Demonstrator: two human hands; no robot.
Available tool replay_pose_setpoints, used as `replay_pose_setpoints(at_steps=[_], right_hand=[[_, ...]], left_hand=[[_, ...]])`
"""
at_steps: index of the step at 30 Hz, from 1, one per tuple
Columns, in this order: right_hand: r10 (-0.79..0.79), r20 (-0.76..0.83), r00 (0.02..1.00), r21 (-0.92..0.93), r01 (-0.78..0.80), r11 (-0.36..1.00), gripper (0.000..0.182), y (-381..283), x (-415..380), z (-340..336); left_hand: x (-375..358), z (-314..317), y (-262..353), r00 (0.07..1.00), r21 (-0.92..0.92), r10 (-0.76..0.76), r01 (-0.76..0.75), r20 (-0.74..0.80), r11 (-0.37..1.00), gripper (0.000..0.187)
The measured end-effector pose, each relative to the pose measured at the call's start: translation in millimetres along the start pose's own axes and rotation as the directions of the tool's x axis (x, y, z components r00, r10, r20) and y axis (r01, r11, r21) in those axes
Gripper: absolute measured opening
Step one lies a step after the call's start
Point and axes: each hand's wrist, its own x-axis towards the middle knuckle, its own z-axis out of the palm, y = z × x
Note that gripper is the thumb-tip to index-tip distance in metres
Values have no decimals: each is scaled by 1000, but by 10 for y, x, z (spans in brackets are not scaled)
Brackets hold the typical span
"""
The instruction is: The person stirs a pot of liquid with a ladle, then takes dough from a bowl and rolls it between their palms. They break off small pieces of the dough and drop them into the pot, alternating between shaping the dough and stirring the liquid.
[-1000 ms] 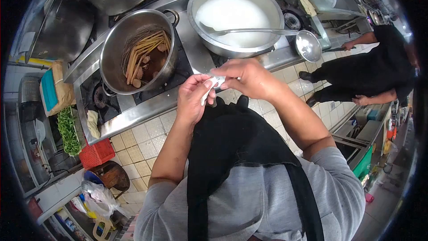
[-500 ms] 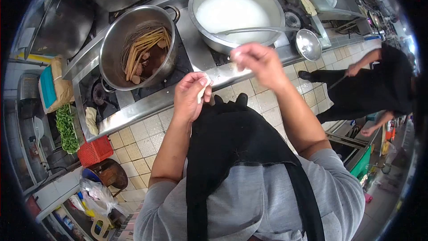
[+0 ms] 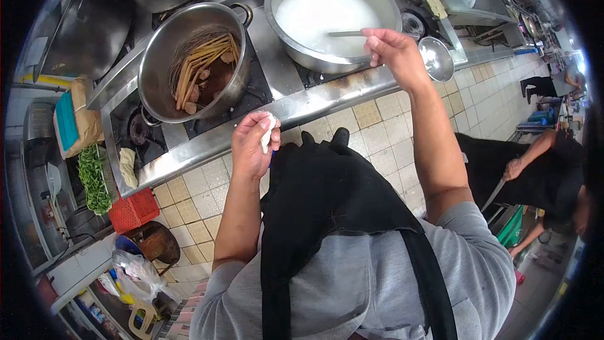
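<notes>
My left hand [image 3: 253, 141], raised in front of the stove's edge, is closed on a soft white piece [image 3: 268, 132] that looks like dough. Farther right, my right hand [image 3: 397, 56] has its fingers closed round the handle of a metal ladle [image 3: 435, 60] at the right rim of a wide steel basin [image 3: 301, 55]. Cloudy white liquid fills much of that basin. The handle's end sticks out past my fingers, over the liquid. Left of the basin, a deep steel pot [image 3: 150, 97] holds brown liquid, long tan sticks and round brown pieces.
At the right, a person in black [image 3: 535, 170] grips a long metal tool; another person [image 3: 557, 85] is farther back. To the left are leafy greens [image 3: 94, 182], a red basket [image 3: 134, 209] and a round stool [image 3: 151, 245]. A folded cloth [image 3: 128, 167] lies on the stove corner.
My right hand has moved right and up, onto the ladle, whose handle has shifted a little. My left hand has moved slightly left and down with the white piece. The person in black has changed position.
</notes>
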Motion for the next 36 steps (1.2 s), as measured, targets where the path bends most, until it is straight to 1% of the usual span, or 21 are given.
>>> replay_pose_setpoints(at_steps=[1,3,7,8,11,13,15,16,17,18,20,22,23,25,27,29,30,32,33,35,36], right_hand=[[1,9,1000,1,-1,1000,24,-12,27,-10],[-13,30,999,-93,15,996,24,-53,85,-32],[0,18,1000,-363,6,932,20,-48,270,-103],[-19,10,1000,-388,21,922,17,-65,285,-88],[-70,87,994,-478,103,872,23,-73,357,-79],[-68,84,994,-612,106,784,23,-141,378,-11],[-108,137,985,-630,171,757,21,-102,451,-34],[-10,146,989,-585,95,805,18,-150,444,-18],[-28,217,976,-541,144,828,15,-82,502,-68],[-65,235,970,-523,182,833,14,-6,548,-111],[-101,267,959,-497,227,838,13,80,651,-151],[-200,258,945,-457,302,837,11,138,650,-156],[-192,264,945,-453,297,840,11,123,617,-166],[-15,202,979,-641,144,754,12,-58,568,-111],[-34,192,981,-660,155,735,11,35,633,-168],[-157,217,963,-672,264,691,11,115,664,-206],[-158,218,963,-672,266,691,11,146,691,-239],[-191,223,956,-756,293,585,13,195,737,-288],[-189,228,955,-758,296,581,13,165,738,-277],[25,98,995,-812,65,580,23,53,724,-208],[-120,126,985,-909,162,383,30,61,736,-183]], left_hand=[[-20,-17,-5,1000,-1,5,-5,-7,1000,9],[-64,-65,-29,999,17,6,-5,-49,1000,9],[-229,-132,-18,993,11,58,-57,-106,998,9],[-292,-148,-14,988,15,61,-60,-144,998,9],[-505,-239,-62,959,26,130,-127,-252,992,8],[-662,-298,-165,930,22,158,-159,-333,987,15],[-838,-292,-279,891,0,163,-180,-423,984,17],[-923,-277,-337,872,-4,163,-185,-461,983,17],[-999,-259,-402,854,-12,157,-187,-496,982,16],[-1063,-251,-465,845,-4,171,-200,-507,980,15],[-1165,-230,-576,821,1,178,-211,-543,978,15],[-1258,-167,-626,803,-2,173,-212,-570,977,14],[-1312,-144,-653,797,0,170,-208,-579,978,14],[-1368,-131,-636,798,10,171,-202,-578,979,14],[-1399,-161,-608,805,8,175,-207,-566,978,14],[-1420,-214,-543,814,1,175,-210,-554,978,14],[-1423,-241,-490,817,12,184,-212,-546,977,15],[-1480,-329,-390,820,17,192,-218,-540,976,15],[-1531,-393,-336,817,21,201,-226,-540,974,15],[-1663,-592,-243,812,19,212,-241,-544,970,14],[-1765,-728,-207,802,4,208,-248,-560,969,14]])
